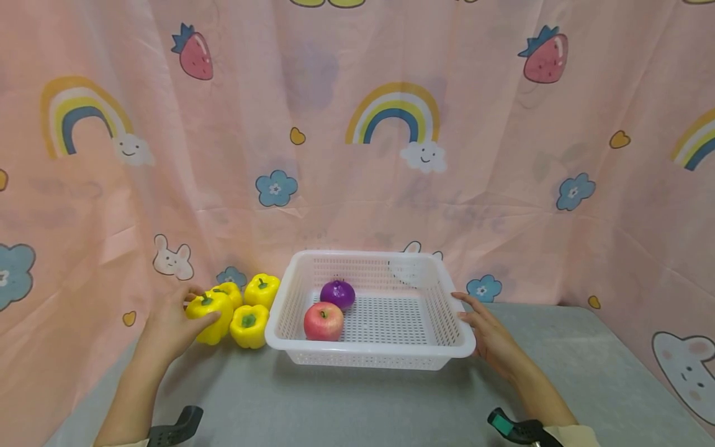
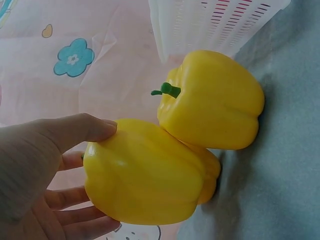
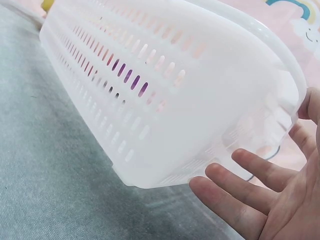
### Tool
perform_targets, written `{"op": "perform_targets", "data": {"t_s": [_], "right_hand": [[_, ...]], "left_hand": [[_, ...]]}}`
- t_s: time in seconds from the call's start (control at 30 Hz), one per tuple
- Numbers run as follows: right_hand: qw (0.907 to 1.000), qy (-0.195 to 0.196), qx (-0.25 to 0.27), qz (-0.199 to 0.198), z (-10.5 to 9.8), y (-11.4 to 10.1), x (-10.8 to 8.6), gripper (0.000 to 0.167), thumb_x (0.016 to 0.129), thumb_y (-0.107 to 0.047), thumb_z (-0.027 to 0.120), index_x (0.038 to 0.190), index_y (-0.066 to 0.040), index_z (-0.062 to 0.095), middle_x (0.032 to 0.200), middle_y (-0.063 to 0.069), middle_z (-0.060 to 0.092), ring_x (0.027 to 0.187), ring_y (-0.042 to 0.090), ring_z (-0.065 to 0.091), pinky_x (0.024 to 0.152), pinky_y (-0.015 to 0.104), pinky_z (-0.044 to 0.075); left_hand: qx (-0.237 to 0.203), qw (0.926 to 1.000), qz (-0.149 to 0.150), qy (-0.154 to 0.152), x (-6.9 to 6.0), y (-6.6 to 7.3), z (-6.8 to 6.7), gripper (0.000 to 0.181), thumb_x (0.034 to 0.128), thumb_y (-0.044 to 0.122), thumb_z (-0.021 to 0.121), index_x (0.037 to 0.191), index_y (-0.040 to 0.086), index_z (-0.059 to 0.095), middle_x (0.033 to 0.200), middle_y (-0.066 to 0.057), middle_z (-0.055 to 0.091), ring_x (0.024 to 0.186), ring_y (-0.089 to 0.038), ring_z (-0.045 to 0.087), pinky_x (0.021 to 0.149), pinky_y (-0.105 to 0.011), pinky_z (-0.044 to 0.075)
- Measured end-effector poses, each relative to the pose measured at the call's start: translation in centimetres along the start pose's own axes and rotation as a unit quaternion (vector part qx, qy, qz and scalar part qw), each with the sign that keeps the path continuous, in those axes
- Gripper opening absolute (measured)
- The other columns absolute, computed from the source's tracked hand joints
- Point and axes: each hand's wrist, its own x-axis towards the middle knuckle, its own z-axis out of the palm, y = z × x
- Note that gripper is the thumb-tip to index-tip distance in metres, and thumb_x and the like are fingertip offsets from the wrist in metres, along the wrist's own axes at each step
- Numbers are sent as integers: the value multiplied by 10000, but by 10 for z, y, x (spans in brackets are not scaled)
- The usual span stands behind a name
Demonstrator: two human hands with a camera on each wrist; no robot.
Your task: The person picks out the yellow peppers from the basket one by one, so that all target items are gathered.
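My left hand (image 1: 170, 323) grips a yellow bell pepper (image 1: 215, 313), thumb on one side and fingers round the other. In the left wrist view this pepper (image 2: 145, 175) overlaps another behind it; whether it is off the table cannot be told. Several more yellow peppers (image 1: 249, 326) stand close by, left of a white plastic basket (image 1: 368, 349). My right hand (image 1: 491, 338) holds the basket's right rim between thumb and index finger. In the right wrist view the other fingers (image 3: 235, 192) spread beside its wall. A red apple (image 1: 324, 323) and a purple onion (image 1: 338, 294) lie inside the basket's left part.
A grey cloth-like table surface (image 1: 357, 403) lies under everything. Behind it hangs a pink printed curtain (image 1: 346, 205), close to the basket's far side. Dark straps with camera mounts (image 1: 175, 428) sit on both wrists.
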Motion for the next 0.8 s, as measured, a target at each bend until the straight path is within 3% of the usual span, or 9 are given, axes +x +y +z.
{"op": "perform_targets", "data": {"t_s": [0.27, 0.43, 0.6, 0.8], "right_hand": [[10000, 42, -14, 33, 0, -1, 0, 591, 1082, -366, 423, 1588, -210, 161, 1520, 247, 359, 1048, 262, 710, 836, 478, 629], [10000, 33, -29, 6, 1, -1, 0, 588, 1084, -361, 418, 1587, -203, 158, 1513, 248, 362, 1036, 251, 712, 834, 472, 630], [10000, 41, -18, 22, 1, -1, -1, 596, 1081, -367, 426, 1589, -210, 157, 1521, 245, 358, 1052, 271, 704, 842, 476, 628], [10000, 46, -10, 35, 0, -1, -1, 599, 1082, -368, 423, 1593, -210, 152, 1524, 246, 354, 1060, 275, 703, 839, 474, 630]], "left_hand": [[65, 9999, 5, -130, 2, -5, 1, 571, 863, 320, 779, 1277, -4, 555, 1351, -347, 536, 1165, -493, 539, 944, -623, 529], [210, 9991, -102, -364, 3, -10, 3, 603, 864, 351, 775, 1294, 1, 538, 1342, -340, 537, 1128, -463, 547, 916, -606, 539], [335, 9974, -240, -585, 5, -16, 5, 653, 870, 392, 767, 1336, 8, 516, 1365, -334, 519, 1157, -472, 538, 925, -628, 526], [265, 9974, -272, -621, 5, -20, 7, 661, 872, 405, 763, 1342, 15, 511, 1380, -335, 508, 1183, -485, 525, 934, -637, 519]]}}
